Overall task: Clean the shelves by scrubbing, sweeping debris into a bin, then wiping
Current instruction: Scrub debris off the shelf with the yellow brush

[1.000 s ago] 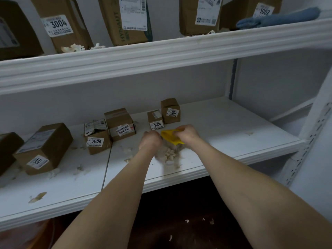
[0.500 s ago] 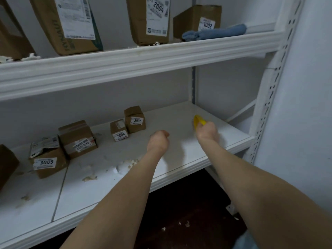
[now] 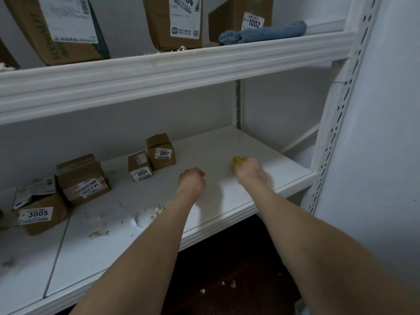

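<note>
though blurred, right grip (image 3: 251, 170) seemingly holds half-hidden scrubber (image 3: 237, 160).

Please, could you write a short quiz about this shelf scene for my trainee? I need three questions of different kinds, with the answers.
1. True or false: the blue cloth lies on the lower shelf.
2. Choose one: the right hand grips A) a yellow tool, B) a brush, C) nothing.
3. Fill in: the box beside the cloth bears the number ____.
Key: 1 false; 2 A; 3 1002.
</note>
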